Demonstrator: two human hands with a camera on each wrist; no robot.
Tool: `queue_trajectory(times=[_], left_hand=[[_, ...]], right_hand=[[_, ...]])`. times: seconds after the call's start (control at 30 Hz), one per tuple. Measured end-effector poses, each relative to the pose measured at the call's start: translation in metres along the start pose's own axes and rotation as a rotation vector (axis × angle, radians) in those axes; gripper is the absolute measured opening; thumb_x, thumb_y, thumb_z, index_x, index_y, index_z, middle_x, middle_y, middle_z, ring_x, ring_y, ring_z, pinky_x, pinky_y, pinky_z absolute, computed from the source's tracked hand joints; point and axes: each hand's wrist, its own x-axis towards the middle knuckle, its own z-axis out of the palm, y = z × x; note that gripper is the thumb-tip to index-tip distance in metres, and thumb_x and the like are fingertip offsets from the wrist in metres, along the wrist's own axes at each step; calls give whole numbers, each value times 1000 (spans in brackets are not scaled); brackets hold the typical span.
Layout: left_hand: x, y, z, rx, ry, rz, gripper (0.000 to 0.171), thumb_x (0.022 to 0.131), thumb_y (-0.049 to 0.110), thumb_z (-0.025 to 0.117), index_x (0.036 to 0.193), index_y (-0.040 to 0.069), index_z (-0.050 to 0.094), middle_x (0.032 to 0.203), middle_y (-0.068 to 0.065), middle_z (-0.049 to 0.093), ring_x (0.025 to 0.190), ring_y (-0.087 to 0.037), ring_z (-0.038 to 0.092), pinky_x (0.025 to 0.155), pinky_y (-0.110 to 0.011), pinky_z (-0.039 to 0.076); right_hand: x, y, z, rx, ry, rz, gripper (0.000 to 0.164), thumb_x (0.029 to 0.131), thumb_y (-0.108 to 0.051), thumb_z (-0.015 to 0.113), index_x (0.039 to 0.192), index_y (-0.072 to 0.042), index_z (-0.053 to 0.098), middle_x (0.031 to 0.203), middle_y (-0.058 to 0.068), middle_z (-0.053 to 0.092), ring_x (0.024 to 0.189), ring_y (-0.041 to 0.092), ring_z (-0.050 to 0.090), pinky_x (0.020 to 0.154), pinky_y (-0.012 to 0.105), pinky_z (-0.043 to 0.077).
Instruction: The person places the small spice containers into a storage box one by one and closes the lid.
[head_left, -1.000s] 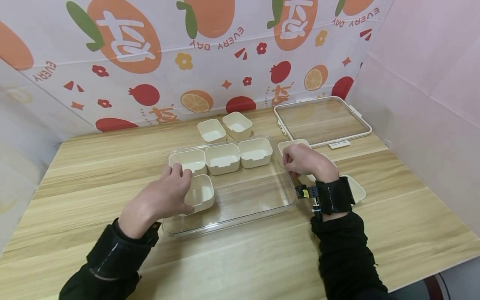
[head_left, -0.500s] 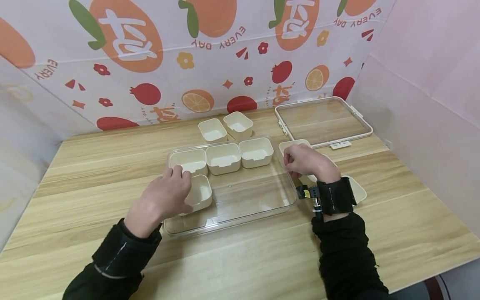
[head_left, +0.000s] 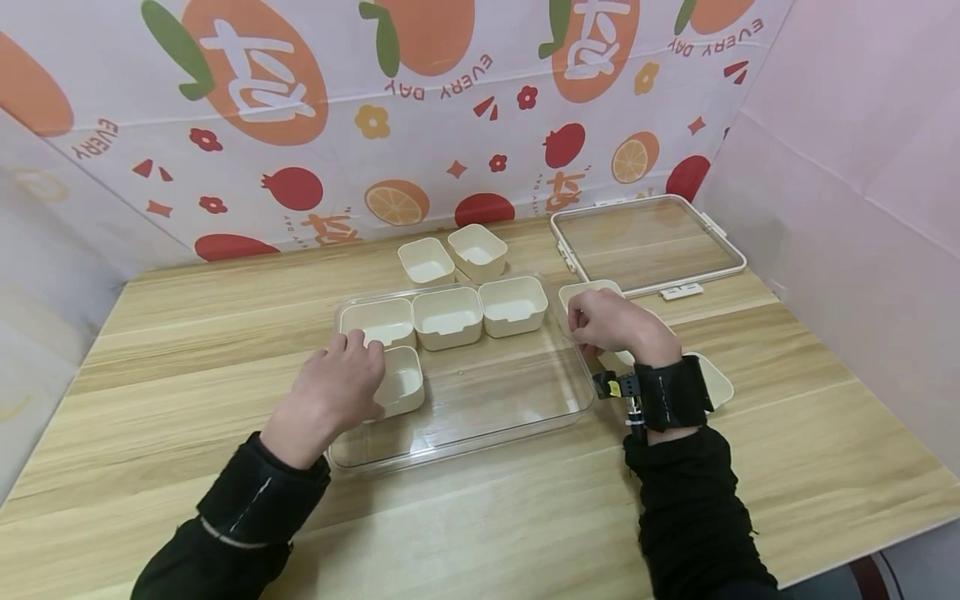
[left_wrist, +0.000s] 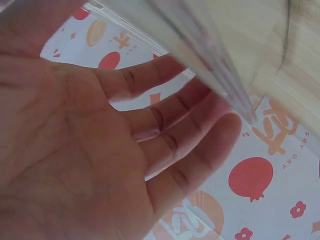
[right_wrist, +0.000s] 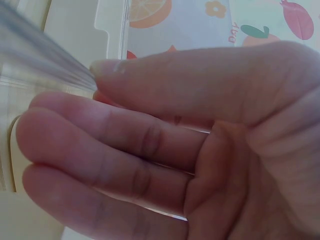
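A clear rectangular tray [head_left: 495, 400] lies mid-table, with three small cream boxes [head_left: 447, 321] lined up along its far side. In front of the leftmost one sits another cream box [head_left: 402, 385], which my left hand [head_left: 330, 392] holds at its left end, thumb toward the near side. The left wrist view shows that hand's fingers [left_wrist: 200, 150] bent beside a clear wall edge. My right hand [head_left: 618, 321] pinches the tray's right rim between thumb [right_wrist: 150, 90] and forefinger, its other fingers curled below. It partly covers loose cream boxes beyond the tray.
Two cream boxes [head_left: 478, 252] stand behind the tray. To its right are more cream boxes [head_left: 714, 382], partly hidden by the right hand and wrist. A clear lid [head_left: 648, 242] with a pale frame and side clips lies at the back right, near the printed backdrop [head_left: 450, 125].
The held cream box has shifted slightly left and back, toward the leftmost box of the row, with my left hand. My right hand stays at the tray's rim.
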Motion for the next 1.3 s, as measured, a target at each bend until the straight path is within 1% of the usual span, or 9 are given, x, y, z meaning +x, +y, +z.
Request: queue_trajectory(times=[0.13, 0.27, 0.4, 0.47, 0.57, 0.67, 0.77, 0.93, 1.3], left_hand=[[1, -1, 1, 24, 24, -7, 62, 72, 28, 93, 100, -10, 53, 92, -22, 49, 92, -41, 53, 70, -51, 54], [3, -1, -2, 39, 44, -12, 62, 71, 26, 93, 102, -11, 53, 95, -23, 49, 93, -41, 54, 68, -50, 54], [7, -2, -8, 47, 6, -1, 60, 73, 27, 92, 101, -10, 55, 95, -22, 51, 92, -39, 56, 69, -49, 55], [9, -4, -11, 41, -26, 9, 55, 74, 26, 90, 98, -9, 56, 94, -21, 52, 90, -38, 57, 70, -49, 55], [13, -4, -15, 34, -62, 15, 42, 76, 20, 86, 92, -7, 58, 89, -19, 54, 85, -35, 59, 67, -49, 56], [15, -4, -19, 31, -98, 4, 34, 77, 16, 81, 90, -6, 59, 87, -17, 54, 80, -32, 57, 63, -48, 56], [16, -5, -19, 23, -120, -10, 31, 76, 14, 79, 89, -6, 59, 87, -17, 54, 80, -32, 57, 62, -49, 55], [16, -5, -18, 11, -123, -19, 31, 76, 14, 78, 89, -6, 59, 87, -17, 53, 81, -32, 56, 63, -50, 55], [18, -7, -20, -20, -107, -14, 31, 74, 13, 79, 88, -6, 60, 86, -18, 54, 78, -30, 56, 62, -48, 55]], right_hand=[[0, 0, 0, 3, -2, 2, 14, 94, 6, 57, 82, -2, 57, 76, 11, 62, 68, 26, 67, 63, 32, 56], [0, 0, 0, 8, -3, 8, 14, 94, 6, 58, 83, -2, 58, 76, 11, 62, 68, 25, 67, 64, 33, 56], [0, 1, 0, 8, -1, 3, 14, 95, 6, 58, 83, -2, 58, 76, 11, 62, 68, 25, 67, 63, 32, 56], [1, 1, 0, 7, -1, 0, 14, 94, 6, 57, 82, -2, 58, 76, 11, 62, 68, 25, 67, 63, 32, 56], [1, 1, 1, 6, -1, 0, 14, 94, 6, 57, 83, -2, 58, 75, 11, 62, 68, 25, 67, 63, 32, 56], [1, 1, 1, 7, -4, 3, 13, 94, 6, 57, 83, -1, 58, 75, 10, 62, 68, 24, 67, 64, 32, 56], [1, 0, 2, 7, -7, 3, 13, 94, 6, 57, 83, -2, 58, 75, 10, 62, 67, 23, 66, 64, 32, 56], [2, 0, 2, 2, -9, 1, 14, 93, 6, 56, 83, -2, 58, 75, 10, 62, 68, 23, 66, 63, 32, 56], [1, 0, 1, -3, -7, 5, 13, 94, 6, 57, 83, -2, 58, 75, 10, 62, 68, 22, 65, 64, 32, 56]])
